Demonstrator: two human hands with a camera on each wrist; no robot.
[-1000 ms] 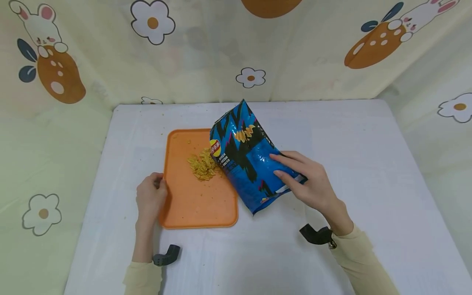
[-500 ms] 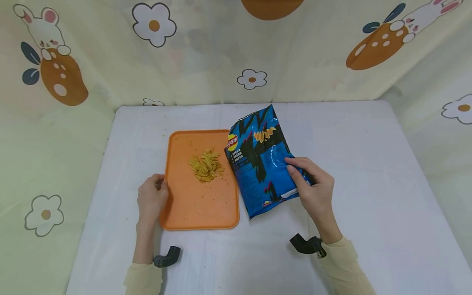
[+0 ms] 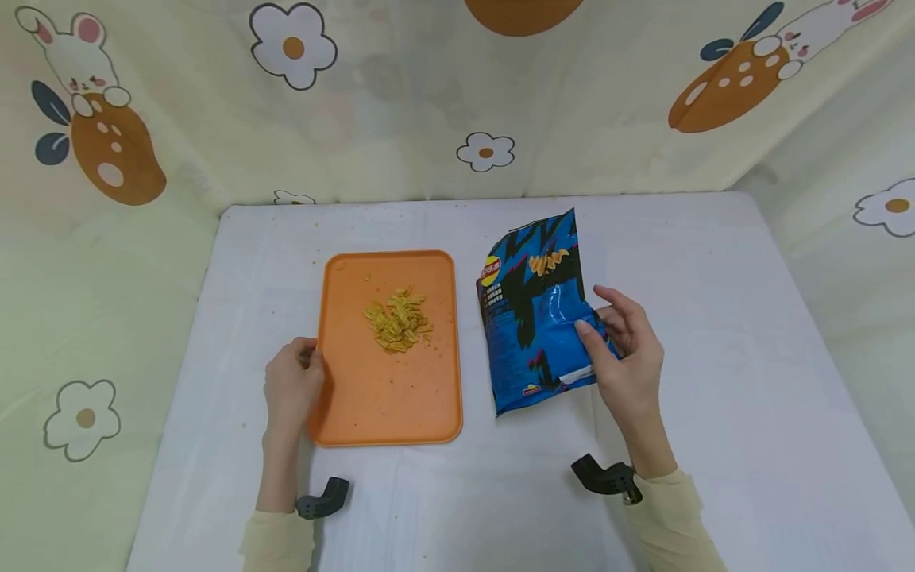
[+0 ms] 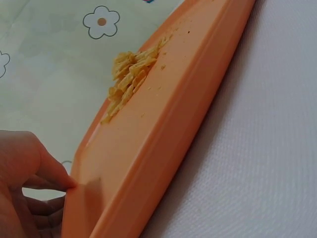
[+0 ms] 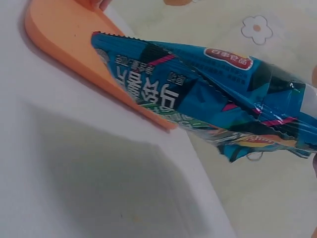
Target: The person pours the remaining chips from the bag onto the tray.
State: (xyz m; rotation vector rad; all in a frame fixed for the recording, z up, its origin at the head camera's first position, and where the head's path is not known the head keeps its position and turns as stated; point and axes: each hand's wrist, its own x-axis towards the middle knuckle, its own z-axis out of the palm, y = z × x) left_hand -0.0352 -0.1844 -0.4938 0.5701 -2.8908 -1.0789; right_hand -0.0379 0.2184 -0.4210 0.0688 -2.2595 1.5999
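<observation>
A blue and black chip bag is held up to the right of an orange tray. My right hand pinches it by its lower right side, thumb on the front. In the right wrist view the bag hangs above the white surface and casts a shadow. A small heap of yellow chips lies on the tray, with crumbs around it. At the tray's left edge, my left hand grips the rim. The left wrist view shows its thumb on the rim of the tray.
The white table carries a few scattered crumbs near the tray. Behind and beside it hang pale curtains printed with flowers and rabbits. A black wrist mount sits on the left wrist, another mount on the right.
My right hand has drawn the bag rightward, off the tray, uncovering the chip heap and the tray's right edge. Its fingers have shifted partly behind the bag. The left hand stays put.
</observation>
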